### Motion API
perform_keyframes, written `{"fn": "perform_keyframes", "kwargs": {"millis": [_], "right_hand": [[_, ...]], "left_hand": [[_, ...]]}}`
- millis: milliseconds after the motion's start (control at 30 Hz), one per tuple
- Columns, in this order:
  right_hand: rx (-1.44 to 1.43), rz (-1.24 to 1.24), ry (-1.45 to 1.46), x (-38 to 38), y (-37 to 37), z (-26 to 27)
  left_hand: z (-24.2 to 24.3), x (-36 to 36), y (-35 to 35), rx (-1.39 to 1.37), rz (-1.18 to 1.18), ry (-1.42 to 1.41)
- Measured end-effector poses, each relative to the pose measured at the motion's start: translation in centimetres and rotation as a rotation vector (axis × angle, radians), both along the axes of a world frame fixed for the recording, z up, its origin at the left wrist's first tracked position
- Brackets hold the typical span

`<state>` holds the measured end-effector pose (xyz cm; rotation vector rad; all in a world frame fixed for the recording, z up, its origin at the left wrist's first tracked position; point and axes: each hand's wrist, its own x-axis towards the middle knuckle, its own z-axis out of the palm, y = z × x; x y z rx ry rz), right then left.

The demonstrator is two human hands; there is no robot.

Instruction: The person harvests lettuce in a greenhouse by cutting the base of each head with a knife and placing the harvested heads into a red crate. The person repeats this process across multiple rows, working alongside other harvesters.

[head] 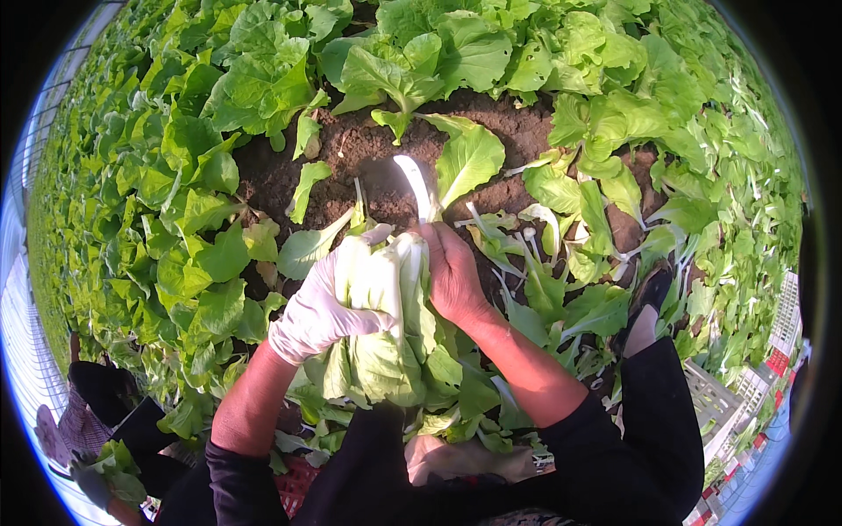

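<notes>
A head of leafy green cabbage (375,289) with pale stalks hangs leaves-down before me. My left hand (329,309), in a white glove, is wrapped around it with the thumb across the stalks. At the root end on its right side is my bare right hand (454,273), its fingers closed on a loose outer leaf (468,161). That leaf's white stalk bends up and away from the head. A bright white stalk (413,181) also sticks up there. Beneath both hands lie brown soil and detached leaves.
Standing leafy plants (191,158) fill the left and far side. Cut leaves (546,289) litter the soil at right, near a shoe (648,289). A red crate (296,483) is below; pale crates (710,398) stand at right. A co-worker's gloved hand (92,483) holds greens at lower left.
</notes>
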<state>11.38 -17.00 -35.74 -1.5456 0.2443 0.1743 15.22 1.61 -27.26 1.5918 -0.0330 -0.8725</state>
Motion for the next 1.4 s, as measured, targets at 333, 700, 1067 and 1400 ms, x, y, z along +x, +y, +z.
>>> {"fn": "perform_keyframes", "kwargs": {"millis": [333, 700, 1067, 1400], "right_hand": [[0.166, -0.047, 0.615, 12.8, -4.7, -6.0], [0.191, -0.137, 0.569, 15.8, -1.2, -8.7], [-0.23, 0.088, 0.52, 17.1, -0.2, -10.0], [0.008, 0.4, 0.668, 14.8, -2.1, -7.7]], "left_hand": [[2.7, 12.7, -6.3, 0.936, -0.741, -0.924], [-2.2, 18.6, -6.1, 1.258, -0.733, -0.874], [-5.5, 16.1, -1.3, 1.192, -0.575, -0.537], [-5.8, 14.2, -0.9, 1.242, -0.567, -0.429]]}}
